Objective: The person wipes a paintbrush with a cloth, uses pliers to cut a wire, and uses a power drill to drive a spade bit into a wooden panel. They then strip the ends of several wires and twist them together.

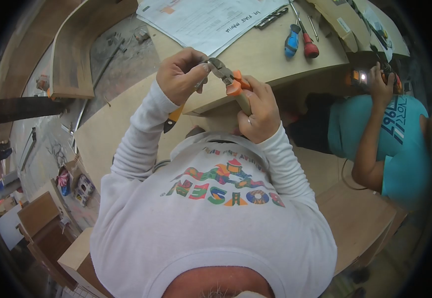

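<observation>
Just above the middle of the frame, the left hand [180,74] has its thumb and fingers pressed together, pinching a small greyish piece [200,85] that is mostly hidden by the fingers. Beside it, slightly right of centre, the right hand [261,110] is curled around the handles of a pair of pliers [234,89], orange near the pivot, with the metal head slanting toward the upper left and its tip at the left fingertips; whether the jaws bite on the piece is too small to tell. Both hands are near the front edge of a wooden table [270,64], and a yellow and black tool [174,118] shows below the left wrist. The person's white shirt [216,233], printed with colourful lettering, fills the lower middle. At the top of the frame, sheets of paper [201,25] lie on the table, with dark drill bits [272,16] at their right edge. Farther right, toward the upper right, are a blue screwdriver [292,42] and a red screwdriver [310,47], lying side by side. On the right side of the frame, well apart from the pliers, another person in a turquoise shirt [360,121] has a hand on a power tool [392,79], near a bright light [363,77]. A curved wooden panel [67,64] stands at the upper left, and an open wooden box [44,223] is at the lower left.
</observation>
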Motion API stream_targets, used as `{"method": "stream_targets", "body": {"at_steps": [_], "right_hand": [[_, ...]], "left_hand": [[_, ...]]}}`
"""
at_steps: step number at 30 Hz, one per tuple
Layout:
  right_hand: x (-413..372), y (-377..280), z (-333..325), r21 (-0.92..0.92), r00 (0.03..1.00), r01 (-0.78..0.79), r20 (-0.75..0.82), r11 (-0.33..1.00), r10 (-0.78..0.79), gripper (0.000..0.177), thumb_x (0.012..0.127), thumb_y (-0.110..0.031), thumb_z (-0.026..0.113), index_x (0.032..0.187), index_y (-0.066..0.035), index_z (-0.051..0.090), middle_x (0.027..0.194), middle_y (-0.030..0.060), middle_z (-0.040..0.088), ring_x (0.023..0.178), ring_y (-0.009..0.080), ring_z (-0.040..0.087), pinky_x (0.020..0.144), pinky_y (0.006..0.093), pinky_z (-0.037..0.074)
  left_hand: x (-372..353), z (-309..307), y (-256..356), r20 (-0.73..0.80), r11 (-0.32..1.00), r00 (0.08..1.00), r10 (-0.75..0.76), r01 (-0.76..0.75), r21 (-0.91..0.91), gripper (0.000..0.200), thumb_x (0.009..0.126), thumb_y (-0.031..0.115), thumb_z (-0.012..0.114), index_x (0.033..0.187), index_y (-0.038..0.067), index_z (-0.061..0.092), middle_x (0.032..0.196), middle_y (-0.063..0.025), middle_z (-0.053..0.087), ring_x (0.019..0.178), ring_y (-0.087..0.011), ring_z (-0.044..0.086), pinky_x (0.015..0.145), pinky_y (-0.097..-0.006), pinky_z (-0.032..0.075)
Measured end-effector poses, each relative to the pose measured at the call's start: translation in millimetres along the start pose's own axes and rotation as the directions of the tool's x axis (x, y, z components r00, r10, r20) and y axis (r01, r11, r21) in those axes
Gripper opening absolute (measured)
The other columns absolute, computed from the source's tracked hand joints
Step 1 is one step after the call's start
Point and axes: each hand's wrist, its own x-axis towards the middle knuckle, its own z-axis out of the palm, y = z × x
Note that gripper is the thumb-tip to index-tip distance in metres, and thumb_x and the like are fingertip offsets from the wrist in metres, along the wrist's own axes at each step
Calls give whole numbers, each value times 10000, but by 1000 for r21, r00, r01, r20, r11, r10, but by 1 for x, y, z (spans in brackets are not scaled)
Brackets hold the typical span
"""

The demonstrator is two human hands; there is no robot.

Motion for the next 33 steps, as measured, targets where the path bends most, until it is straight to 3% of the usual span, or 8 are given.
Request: {"method": "stream_targets", "body": {"at_steps": [12,18,19,20,21,23,27,33], "right_hand": [[-7,30,10,-33,1000,-23,5,999,23,315,498,27,518,812,0,509,929,155,510,820,316,498,692,392,418],[-7,8,6,11,992,-96,83,995,95,242,552,51,503,790,6,509,828,141,524,735,270,513,661,327,427],[-7,3,4,281,921,-358,266,891,286,210,579,54,483,782,3,507,816,128,530,721,229,508,661,302,422],[-7,0,4,462,785,-605,482,649,389,181,607,56,463,774,1,505,805,114,535,707,188,503,662,278,417],[-8,0,5,459,785,-604,483,651,388,181,607,56,463,774,1,505,805,114,535,707,188,503,662,278,417],[-9,0,9,610,762,-648,521,456,384,162,638,39,419,766,-8,507,808,78,535,729,130,476,696,257,404],[-7,9,0,659,798,-603,490,449,351,253,631,34,394,838,-6,534,809,51,531,760,120,483,732,246,400],[-6,12,-13,569,751,-658,541,493,378,380,619,38,393,971,15,537,882,68,545,800,129,490,776,247,392]], "left_hand": [[18,-2,-19,85,998,996,36,-41,55,82,813,65,521,848,-9,532,647,-24,532,523,-57,468,456,-194,402],[8,-4,-8,123,997,991,55,-62,48,104,816,72,522,860,-22,531,633,-28,529,507,-61,463,459,-195,399],[10,-5,-10,120,1000,993,17,-19,22,107,817,70,513,871,-21,528,654,-35,530,523,-65,464,467,-195,397],[11,-7,-11,118,1000,993,-23,23,-6,110,819,68,503,882,-19,526,676,-41,531,539,-69,465,476,-195,396],[11,-6,-11,117,1000,993,-20,21,-9,110,819,68,503,882,-19,526,676,-41,531,539,-69,465,476,-195,396],[11,-6,-9,78,994,995,-61,68,-85,116,822,73,506,888,-21,523,679,-46,534,553,-84,494,480,-203,410],[11,-4,-3,68,985,987,-145,150,-83,129,828,88,510,891,-24,521,686,-48,536,589,-105,533,496,-218,432],[17,-6,-5,104,977,972,-212,209,44,212,838,120,521,982,-36,523,777,-65,569,629,-117,557,496,-220,441]]}}
